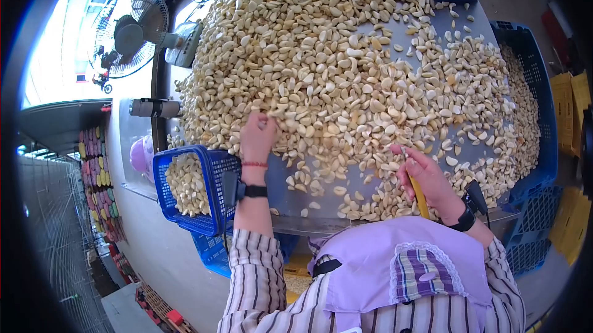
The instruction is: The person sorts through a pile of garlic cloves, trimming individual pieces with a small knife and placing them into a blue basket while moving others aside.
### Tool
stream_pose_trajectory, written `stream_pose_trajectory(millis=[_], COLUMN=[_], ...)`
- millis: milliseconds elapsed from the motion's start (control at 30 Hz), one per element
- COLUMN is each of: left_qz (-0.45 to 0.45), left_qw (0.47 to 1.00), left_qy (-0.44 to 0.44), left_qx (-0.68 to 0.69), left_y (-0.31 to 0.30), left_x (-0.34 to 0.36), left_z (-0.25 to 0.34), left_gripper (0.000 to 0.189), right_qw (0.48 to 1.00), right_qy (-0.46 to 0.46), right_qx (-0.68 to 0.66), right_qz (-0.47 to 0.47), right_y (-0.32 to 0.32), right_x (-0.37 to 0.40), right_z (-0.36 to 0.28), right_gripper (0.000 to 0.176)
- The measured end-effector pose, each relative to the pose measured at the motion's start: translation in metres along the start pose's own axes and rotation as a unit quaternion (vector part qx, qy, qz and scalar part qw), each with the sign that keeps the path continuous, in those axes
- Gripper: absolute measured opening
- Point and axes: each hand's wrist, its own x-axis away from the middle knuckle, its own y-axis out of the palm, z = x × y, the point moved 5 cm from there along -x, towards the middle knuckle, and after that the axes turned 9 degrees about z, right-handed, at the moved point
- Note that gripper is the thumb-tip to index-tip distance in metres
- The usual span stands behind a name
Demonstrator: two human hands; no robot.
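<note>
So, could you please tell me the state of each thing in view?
Garlic cloves: loose, heaped and spread.
Table: mostly covered, bare in patches.
Left hand: fingers bent, among the cloves; grip unclear.
Right hand: closed on the yellow-handled tool.
Yellow-handled tool: held.
Blue basket: holding cloves.
Blue crate: holding cloves.
Fan: running or not, unclear.

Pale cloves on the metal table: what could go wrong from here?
Loose cloves near the front of the table could be brushed off by the apron.
The black strap behind the left hand is close to the blue basket and might snag it, spilling its contents.
If the yellow-handled tool in the right hand is sharp, it may nick that hand; its tip is unclear.
</note>
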Motion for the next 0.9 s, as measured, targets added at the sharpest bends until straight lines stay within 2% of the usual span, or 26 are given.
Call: stream_pose_trajectory(millis=[67, 100, 133, 167, 200, 233, 267, 300, 367, 400, 433, 467, 500, 533, 567, 633, 667, 700, 767, 800, 833, 900], left_qz=[-0.094, -0.096, -0.229, -0.343, -0.343, -0.323, -0.292, -0.291, -0.132, -0.097, -0.095, -0.104, -0.104, -0.089, -0.087, -0.14, -0.181, -0.183, -0.27, -0.193, -0.195, -0.023], left_qw=[0.995, 0.994, 0.95, 0.835, 0.834, 0.756, 0.655, 0.653, 0.602, 0.783, 0.782, 0.92, 0.984, 0.982, 0.982, 0.981, 0.978, 0.978, 0.963, 0.981, 0.981, 0.976], left_qy=[0.044, 0.045, -0.09, -0.219, -0.22, -0.209, -0.192, -0.195, -0.287, -0.237, -0.236, -0.093, 0.058, 0.163, 0.163, 0.129, 0.09, 0.094, 0.024, -0.011, -0.012, 0.206], left_qx=[0.003, 0.003, 0.195, 0.372, 0.372, 0.529, 0.67, 0.671, 0.733, 0.567, 0.569, 0.367, 0.136, 0.03, 0.031, -0.048, -0.046, -0.046, -0.015, -0.002, -0.005, -0.062], left_y=[0.007, 0.003, 0.006, 0.01, 0.008, 0.004, -0.002, -0.002, -0.004, -0.009, -0.004, -0.001, 0.006, 0.011, 0.011, 0.014, 0.013, 0.008, 0.004, -0.002, 0.004, 0.005], left_x=[0.032, 0.046, 0.067, 0.088, 0.097, 0.101, 0.102, 0.101, 0.081, 0.071, 0.067, 0.061, 0.057, 0.056, 0.059, 0.06, 0.062, 0.063, 0.069, 0.067, 0.066, 0.057], left_z=[0.002, 0.004, 0.006, 0.012, 0.013, 0.02, 0.026, 0.025, 0.016, 0.021, 0.023, 0.03, 0.038, 0.048, 0.05, 0.052, 0.048, 0.047, 0.046, 0.05, 0.046, 0.056], left_gripper=[0.016, 0.016, 0.013, 0.01, 0.01, 0.01, 0.011, 0.011, 0.011, 0.015, 0.015, 0.017, 0.019, 0.021, 0.021, 0.022, 0.022, 0.022, 0.027, 0.026, 0.026, 0.027], right_qw=[1.0, 1.0, 0.999, 0.998, 0.998, 0.996, 0.993, 0.993, 0.994, 0.994, 0.994, 0.996, 0.996, 0.996, 0.998, 0.999, 0.999, 0.999, 0.999, 0.999, 0.999, 0.999], right_qy=[0.01, 0.011, 0.014, 0.017, 0.018, 0.031, 0.044, 0.046, 0.034, 0.036, 0.034, 0.021, 0.008, 0.006, -0.004, -0.02, -0.012, -0.002, -0.005, -0.003, 0.0, 0.004], right_qx=[-0.011, -0.012, -0.037, -0.06, -0.06, -0.086, -0.112, -0.11, -0.104, -0.103, -0.1, -0.091, -0.083, -0.081, -0.053, -0.027, -0.029, -0.032, -0.034, -0.04, -0.046, -0.053], right_qz=[0.02, 0.022, 0.025, 0.026, 0.027, 0.021, 0.015, 0.016, -0.003, -0.001, -0.002, -0.014, -0.024, -0.023, -0.018, -0.015, -0.016, -0.016, -0.019, -0.009, 0.0, 0.001], right_y=[-0.007, -0.007, -0.007, -0.007, -0.006, -0.005, -0.003, -0.003, 0.0, 0.004, 0.008, 0.011, 0.014, 0.017, 0.02, 0.022, 0.022, 0.021, 0.016, 0.014, 0.013, 0.014], right_x=[-0.002, -0.001, 0.0, 0.0, 0.001, 0.002, 0.002, 0.001, -0.002, -0.002, -0.003, -0.003, -0.004, -0.003, -0.002, -0.002, -0.001, 0.001, 0.001, 0.001, 0.0, -0.003], right_z=[0.002, 0.002, 0.002, 0.001, -0.001, -0.002, -0.002, -0.003, -0.008, -0.013, -0.017, -0.022, -0.026, -0.027, -0.029, -0.032, -0.028, -0.023, -0.016, -0.015, -0.015, -0.015], right_gripper=[0.048, 0.048, 0.048, 0.048, 0.048, 0.047, 0.046, 0.046, 0.046, 0.044, 0.044, 0.044, 0.044, 0.044, 0.043, 0.043, 0.043, 0.043, 0.042, 0.042, 0.043, 0.042])
